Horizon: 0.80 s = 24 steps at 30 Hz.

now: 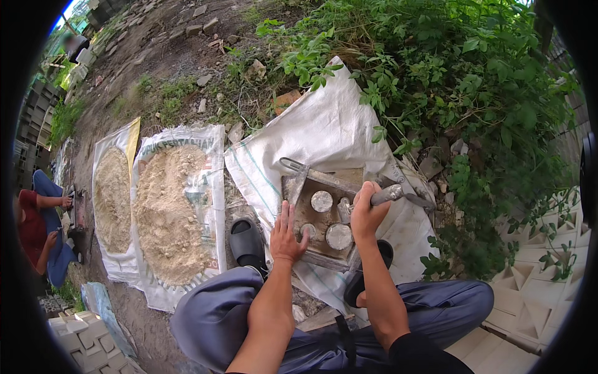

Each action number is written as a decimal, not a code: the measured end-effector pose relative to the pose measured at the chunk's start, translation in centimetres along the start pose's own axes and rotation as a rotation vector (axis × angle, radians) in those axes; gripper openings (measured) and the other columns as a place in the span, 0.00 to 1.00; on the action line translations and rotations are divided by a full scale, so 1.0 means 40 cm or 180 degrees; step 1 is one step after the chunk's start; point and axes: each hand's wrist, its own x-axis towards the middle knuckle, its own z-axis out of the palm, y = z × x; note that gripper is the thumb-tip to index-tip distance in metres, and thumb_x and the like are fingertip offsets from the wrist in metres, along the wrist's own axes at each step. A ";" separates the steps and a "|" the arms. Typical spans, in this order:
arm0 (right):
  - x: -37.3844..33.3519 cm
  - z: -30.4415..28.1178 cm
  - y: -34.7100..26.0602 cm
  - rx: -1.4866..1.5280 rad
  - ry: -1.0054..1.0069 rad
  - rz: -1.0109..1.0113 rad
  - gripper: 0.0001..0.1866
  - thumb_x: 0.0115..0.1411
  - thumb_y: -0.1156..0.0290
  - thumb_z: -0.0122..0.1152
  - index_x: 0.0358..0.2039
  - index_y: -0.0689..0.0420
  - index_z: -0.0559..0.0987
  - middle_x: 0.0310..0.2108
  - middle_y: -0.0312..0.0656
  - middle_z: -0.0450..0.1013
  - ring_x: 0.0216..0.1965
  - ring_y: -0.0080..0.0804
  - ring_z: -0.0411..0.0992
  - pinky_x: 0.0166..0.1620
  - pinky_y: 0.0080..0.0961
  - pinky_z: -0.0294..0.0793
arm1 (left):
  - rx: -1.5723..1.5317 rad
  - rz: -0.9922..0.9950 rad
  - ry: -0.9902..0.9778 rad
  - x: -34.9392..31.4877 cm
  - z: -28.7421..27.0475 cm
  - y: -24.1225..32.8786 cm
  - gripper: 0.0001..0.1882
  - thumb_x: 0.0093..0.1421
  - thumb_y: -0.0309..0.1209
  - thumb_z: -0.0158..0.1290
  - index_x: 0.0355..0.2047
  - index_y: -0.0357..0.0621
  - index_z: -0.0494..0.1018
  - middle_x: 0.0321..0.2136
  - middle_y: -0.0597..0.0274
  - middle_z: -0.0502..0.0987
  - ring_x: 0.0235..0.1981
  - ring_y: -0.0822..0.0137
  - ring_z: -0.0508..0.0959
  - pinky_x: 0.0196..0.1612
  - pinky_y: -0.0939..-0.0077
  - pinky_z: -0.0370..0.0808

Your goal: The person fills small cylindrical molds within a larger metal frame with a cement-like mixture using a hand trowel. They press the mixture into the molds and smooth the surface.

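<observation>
Between my feet lies a square metal mould (pixel 330 186) with a brown inside and several pale round pieces, among them an upper disc (pixel 321 201) and a lower disc (pixel 339 237). A looped metal handle (pixel 293 164) sticks out at its upper left corner. My left hand (pixel 288 242) lies with fingers stretched on the mould's left side. Above the right side my right hand (pixel 366 213) is closed round a tool with a thick grey handle (pixel 387 195); its working end is hidden. A dark flat blade (pixel 418 201) shows just beyond that handle; whether they join I cannot tell.
A white woven sack (pixel 336 118) lies under the mould. To the left, sandy powder (pixel 168 212) is heaped on another sack, with a second heap (pixel 112 199) beyond. Green plants (pixel 448 81) crowd the upper right. Patterned pale blocks (pixel 529 274) stand right. Another person (pixel 47 218) sits far left.
</observation>
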 end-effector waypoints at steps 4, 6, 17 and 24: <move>-0.032 -0.013 0.102 0.0327 0.0301 0.0053 0.19 0.63 0.70 0.47 0.15 0.59 0.62 0.13 0.34 0.60 0.17 0.24 0.56 0.23 0.29 0.57 | -0.0071 0.0100 -0.0040 0.009 -0.001 0.014 0.42 0.56 0.40 0.53 0.67 0.42 0.50 0.68 0.51 0.51 0.64 0.50 0.60 0.63 0.62 0.60; -0.021 -0.013 0.111 0.0259 -0.0033 0.0145 0.19 0.64 0.70 0.46 0.15 0.59 0.62 0.14 0.33 0.60 0.17 0.23 0.57 0.23 0.27 0.56 | -0.0067 0.0082 0.0027 0.009 0.001 0.005 0.42 0.56 0.40 0.53 0.67 0.42 0.50 0.68 0.51 0.51 0.63 0.50 0.60 0.63 0.62 0.61; -0.002 -0.003 0.020 0.0605 -0.0156 0.0437 0.19 0.65 0.69 0.45 0.16 0.59 0.64 0.16 0.31 0.60 0.18 0.19 0.58 0.21 0.24 0.55 | 0.0010 -0.0044 0.0033 -0.001 -0.002 -0.006 0.42 0.56 0.43 0.53 0.68 0.46 0.50 0.68 0.58 0.52 0.60 0.50 0.65 0.59 0.60 0.65; -0.013 0.008 0.107 0.0210 -0.0085 0.0008 0.18 0.65 0.70 0.46 0.16 0.60 0.65 0.15 0.33 0.61 0.18 0.20 0.59 0.22 0.25 0.58 | 0.0129 0.0096 0.0160 0.003 0.012 -0.006 0.42 0.55 0.43 0.53 0.68 0.46 0.51 0.68 0.57 0.52 0.59 0.51 0.65 0.61 0.62 0.64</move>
